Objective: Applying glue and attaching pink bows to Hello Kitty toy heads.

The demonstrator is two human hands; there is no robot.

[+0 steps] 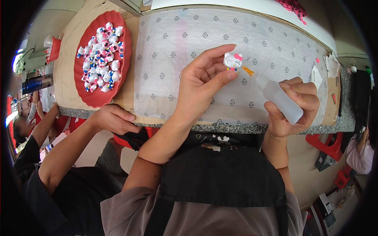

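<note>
Between the thumb and fingers of my left hand [202, 76] is a small white cat-head figurine [232, 61] with a pink bow and a bit of blue and yellow below. My right hand [296, 103] wraps round a translucent white squeeze bottle [282, 101], tilted so its narrow orange tip [248, 71] points up and left. That tip is close beside the figurine; whether they touch I cannot tell. Both hands are over the printed white sheet [169, 82] on the table.
A red scalloped tray [125, 74] piled with similar figurines stands at the left. Another person's hand [116, 119] rests on the table's near edge beside it. A raised white surface [252, 11] borders the far side. Crumpled white paper [316, 76] lies at the right; a red stool [327, 145] stands below.
</note>
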